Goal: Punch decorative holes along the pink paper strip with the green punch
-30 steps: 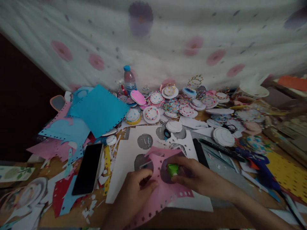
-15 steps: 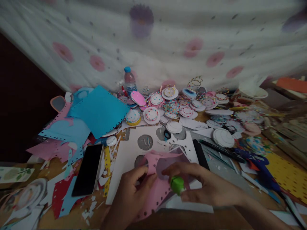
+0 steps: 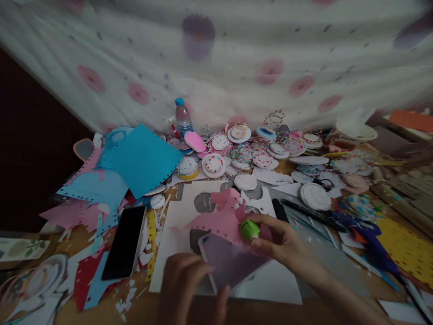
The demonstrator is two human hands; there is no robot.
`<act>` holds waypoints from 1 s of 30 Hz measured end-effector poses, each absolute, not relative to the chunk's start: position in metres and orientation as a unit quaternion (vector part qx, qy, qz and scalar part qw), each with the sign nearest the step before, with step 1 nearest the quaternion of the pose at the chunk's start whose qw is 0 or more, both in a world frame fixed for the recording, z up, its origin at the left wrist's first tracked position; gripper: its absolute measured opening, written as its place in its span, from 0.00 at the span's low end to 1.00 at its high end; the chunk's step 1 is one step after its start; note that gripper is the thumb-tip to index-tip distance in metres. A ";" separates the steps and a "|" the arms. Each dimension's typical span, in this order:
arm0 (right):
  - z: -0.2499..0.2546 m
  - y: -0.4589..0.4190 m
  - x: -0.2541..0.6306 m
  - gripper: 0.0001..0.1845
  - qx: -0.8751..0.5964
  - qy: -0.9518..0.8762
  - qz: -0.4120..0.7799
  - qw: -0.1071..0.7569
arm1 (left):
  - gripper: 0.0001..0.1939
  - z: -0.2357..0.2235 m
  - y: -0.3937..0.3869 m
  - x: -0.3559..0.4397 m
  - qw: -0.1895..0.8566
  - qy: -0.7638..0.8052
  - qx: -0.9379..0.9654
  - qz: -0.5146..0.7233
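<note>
My right hand (image 3: 279, 239) is closed around a small green craft punch (image 3: 249, 230), with the pink paper (image 3: 216, 219) at its fingertips. That paper is cut out with curved edges, and small holes run along its borders. Beneath it lies a flat purplish-grey sheet or panel (image 3: 228, 262) with a pale edge. My left hand (image 3: 191, 280), slightly blurred, is near the panel's lower left corner with thumb and fingers apart. Under all of these is a white sheet (image 3: 169, 239) with round cut-outs.
A black phone (image 3: 124, 243) lies left, beside blue paper (image 3: 140, 160) and coloured scraps. Several layered paper discs (image 3: 214, 163) crowd the back near a water bottle (image 3: 183, 118). A blue glue gun (image 3: 358, 230) and yellow perforated sheet (image 3: 407, 248) are at right.
The pink paper has turned and moved up and away from my left hand, uncovering more of the purplish panel. My left hand has let go of the paper and dropped lower.
</note>
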State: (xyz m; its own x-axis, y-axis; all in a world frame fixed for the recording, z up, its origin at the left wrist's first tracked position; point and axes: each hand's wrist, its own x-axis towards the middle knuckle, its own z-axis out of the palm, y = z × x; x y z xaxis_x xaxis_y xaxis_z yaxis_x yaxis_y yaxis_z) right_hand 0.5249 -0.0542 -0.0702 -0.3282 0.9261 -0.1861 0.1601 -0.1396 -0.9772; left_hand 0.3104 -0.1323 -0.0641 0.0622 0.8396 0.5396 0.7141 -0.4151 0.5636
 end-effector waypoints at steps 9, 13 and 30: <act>-0.075 -0.051 0.526 0.23 -0.481 -0.538 0.571 0.392 | 0.12 -0.077 -0.112 0.275 0.132 0.441 0.849 0.259; -0.076 -0.054 0.523 0.22 -0.470 -0.538 0.577 0.396 | 0.06 -0.064 -0.106 0.267 0.181 0.490 0.819 0.237; -0.092 -0.022 0.491 0.14 -0.318 -0.467 0.693 0.447 | 0.16 -0.106 -0.020 0.286 0.536 0.550 0.460 0.446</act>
State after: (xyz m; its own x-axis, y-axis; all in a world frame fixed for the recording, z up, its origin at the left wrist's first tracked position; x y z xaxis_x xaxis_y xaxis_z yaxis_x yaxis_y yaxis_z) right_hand 0.4910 -0.0215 -0.0923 -0.3973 0.9174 -0.0232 -0.3235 -0.1637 -0.9319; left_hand 0.2861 -0.0196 -0.1057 -0.0022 0.9837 -0.1797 0.0273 0.1797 0.9833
